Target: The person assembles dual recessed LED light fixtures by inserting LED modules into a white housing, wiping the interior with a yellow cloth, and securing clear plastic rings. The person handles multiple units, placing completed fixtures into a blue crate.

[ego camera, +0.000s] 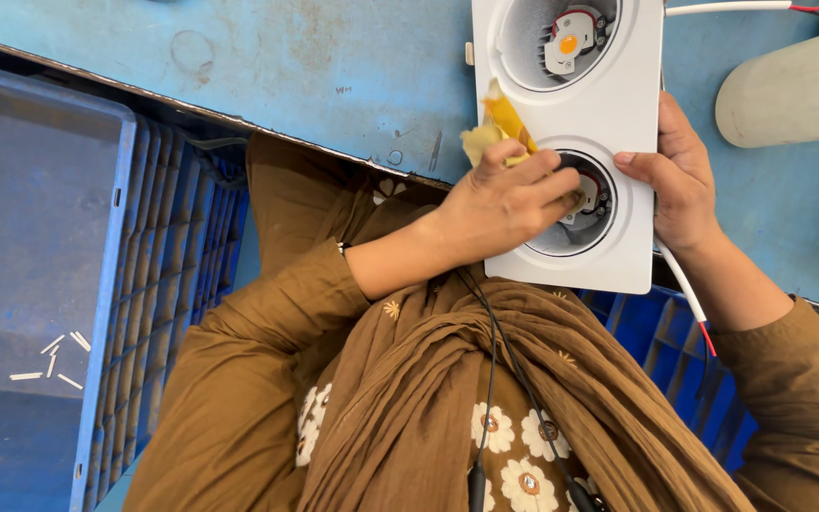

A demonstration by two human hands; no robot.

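the white rectangular plastic twin downlight housing (609,123) lies at the near edge of the worn blue surface (334,66), its lower end jutting past the edge toward the person's body. the left hand (504,204) is closed around a crumpled yellow cloth (497,128), whose loose end sticks up above the knuckles, and its fingertips (561,190) press into the lower round recess (590,213) of the housing, partly covering the small lamp part inside. the right hand (680,175) grips the housing's right edge, thumb laid on its face beside the lower recess, fingers hidden behind. the upper round recess (561,38) is uncovered and shows a small white module with an orange dot. a thin white wire with a red tip (689,294) runs down from under the right hand along the wrist. a pale grey rounded object (793,90) rests on the surface just right of the housing. to the left, a blue plastic crate (97,284) holds a few short white sticks (54,360).
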